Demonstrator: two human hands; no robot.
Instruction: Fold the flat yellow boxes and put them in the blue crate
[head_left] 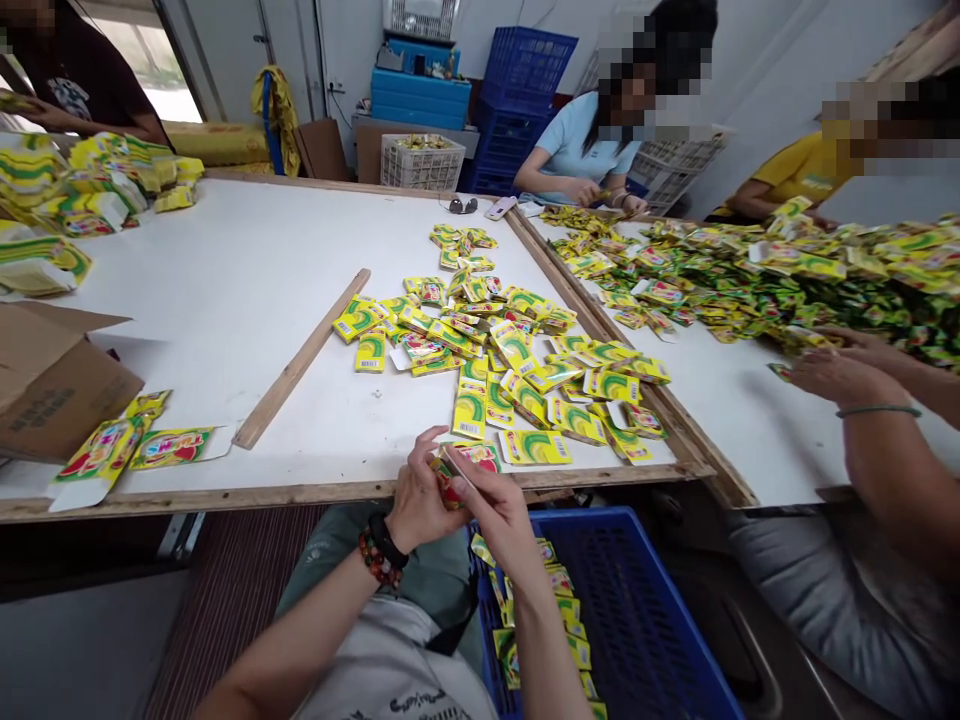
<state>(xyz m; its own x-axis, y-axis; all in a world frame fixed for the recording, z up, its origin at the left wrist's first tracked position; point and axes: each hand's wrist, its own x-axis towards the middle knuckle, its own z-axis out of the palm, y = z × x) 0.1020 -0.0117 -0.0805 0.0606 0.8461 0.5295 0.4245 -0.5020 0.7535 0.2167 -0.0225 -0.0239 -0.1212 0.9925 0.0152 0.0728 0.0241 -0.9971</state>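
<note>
Both of my hands meet just below the front edge of the white table (pixel 225 300). My left hand (pixel 417 500) and my right hand (pixel 496 508) are closed together on one small yellow and red carton (pixel 471 460), held over my lap. A loose heap of flat yellow and green cartons (pixel 495 350) lies on the table just beyond my hands. A blue crate (pixel 637 610) stands at my right knee with several cartons lined along its left wall.
A wooden strip (pixel 300 362) lies slanted on the table. A cardboard box (pixel 45 380) and flat cartons (pixel 112 445) sit at the left edge. On the adjoining table (pixel 742 420) a co-worker's hands (pixel 840 365) sort a green-yellow pile. Other people sit at the far side.
</note>
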